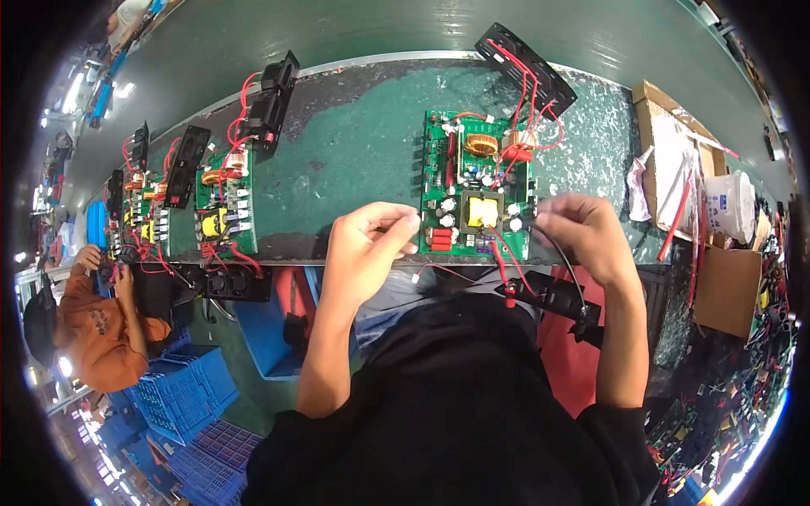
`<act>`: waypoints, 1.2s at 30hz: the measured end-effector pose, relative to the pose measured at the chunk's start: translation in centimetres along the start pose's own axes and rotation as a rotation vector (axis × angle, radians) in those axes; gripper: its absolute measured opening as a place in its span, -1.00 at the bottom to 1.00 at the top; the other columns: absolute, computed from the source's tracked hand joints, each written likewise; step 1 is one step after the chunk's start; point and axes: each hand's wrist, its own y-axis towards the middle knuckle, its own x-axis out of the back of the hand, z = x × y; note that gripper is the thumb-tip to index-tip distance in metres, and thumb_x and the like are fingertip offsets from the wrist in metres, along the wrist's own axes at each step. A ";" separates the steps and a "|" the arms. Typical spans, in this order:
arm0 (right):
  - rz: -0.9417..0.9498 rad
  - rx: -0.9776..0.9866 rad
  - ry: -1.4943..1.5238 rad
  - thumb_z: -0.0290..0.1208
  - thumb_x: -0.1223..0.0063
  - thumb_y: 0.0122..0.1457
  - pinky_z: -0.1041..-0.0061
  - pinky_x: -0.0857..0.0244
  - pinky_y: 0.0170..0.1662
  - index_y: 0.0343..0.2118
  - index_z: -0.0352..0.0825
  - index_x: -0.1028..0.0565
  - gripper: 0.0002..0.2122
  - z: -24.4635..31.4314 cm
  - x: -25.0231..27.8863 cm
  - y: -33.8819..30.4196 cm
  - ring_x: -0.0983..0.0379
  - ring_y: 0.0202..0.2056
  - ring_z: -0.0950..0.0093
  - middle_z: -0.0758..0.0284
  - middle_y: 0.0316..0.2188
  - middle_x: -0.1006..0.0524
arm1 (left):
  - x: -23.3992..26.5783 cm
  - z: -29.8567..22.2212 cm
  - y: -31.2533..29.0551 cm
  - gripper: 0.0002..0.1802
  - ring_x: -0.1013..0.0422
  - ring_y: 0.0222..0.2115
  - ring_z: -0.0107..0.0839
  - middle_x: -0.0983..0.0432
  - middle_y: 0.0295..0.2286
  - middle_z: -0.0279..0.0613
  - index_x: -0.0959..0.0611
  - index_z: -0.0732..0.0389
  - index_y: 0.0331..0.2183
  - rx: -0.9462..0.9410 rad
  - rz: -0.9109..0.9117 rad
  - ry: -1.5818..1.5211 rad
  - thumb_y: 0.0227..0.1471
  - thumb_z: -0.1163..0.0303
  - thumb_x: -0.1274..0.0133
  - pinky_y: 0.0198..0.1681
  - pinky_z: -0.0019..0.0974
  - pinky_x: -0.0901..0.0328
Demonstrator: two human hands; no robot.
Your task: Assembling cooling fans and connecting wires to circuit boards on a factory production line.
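Note:
A green circuit board [462, 191] lies on the workbench before me, with a yellow-wrapped transformer [483, 212], copper coils and several capacitors on it. My left hand [369, 244] is at its left edge, thumb and forefinger pinched together. At the right edge, my right hand [591, 234] has its fingertips closed, slightly blurred. What either pinch holds is too small to make out. Red wires link the board to a black end panel [531, 74] at the far side. A second black panel [561, 299] hangs past the near edge on red and black wires.
More boards [224, 202] with black panels [274, 101] stand along the bench to the left. An open cardboard box [658, 126] and a white tub [732, 202] are at the right. Blue crates [181, 392] sit at lower left, near another person [110, 329] in an orange top.

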 end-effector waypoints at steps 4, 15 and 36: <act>-0.065 0.017 0.107 -0.48 -0.23 0.17 0.68 -0.41 -0.32 -0.27 -0.45 -0.59 -0.86 -0.1 0.0 0.6 -0.49 -0.43 0.66 0.38 -0.43 -0.59 | 0.1 -0.4 0.7 -0.77 -0.47 -0.51 -0.61 -0.62 -0.44 -0.27 -0.71 0.31 -0.25 0.075 0.020 0.059 0.14 0.34 -0.16 -0.43 -0.53 -0.33; -0.066 0.015 0.098 -0.50 -0.30 0.11 0.67 -0.42 -0.35 -0.34 -0.42 -0.59 -0.87 -0.2 -0.3 1.3 -0.51 -0.44 0.63 0.36 -0.45 -0.60 | -0.4 -0.5 1.2 -0.79 -0.46 -0.52 -0.64 -0.62 -0.50 -0.28 -0.73 0.33 -0.32 0.106 -0.017 0.080 0.07 0.36 -0.25 -0.45 -0.58 -0.30; -0.020 0.089 0.084 -0.53 -0.24 0.13 0.63 -0.46 -0.27 -0.27 -0.48 -0.58 -0.85 0.0 0.5 2.4 -0.53 -0.39 0.59 0.33 -0.40 -0.60 | -1.0 -1.2 3.2 -0.77 -0.44 -0.54 -0.64 -0.62 -0.48 -0.28 -0.73 0.33 -0.32 0.016 -0.085 0.085 0.08 0.33 -0.24 -0.45 -0.56 -0.30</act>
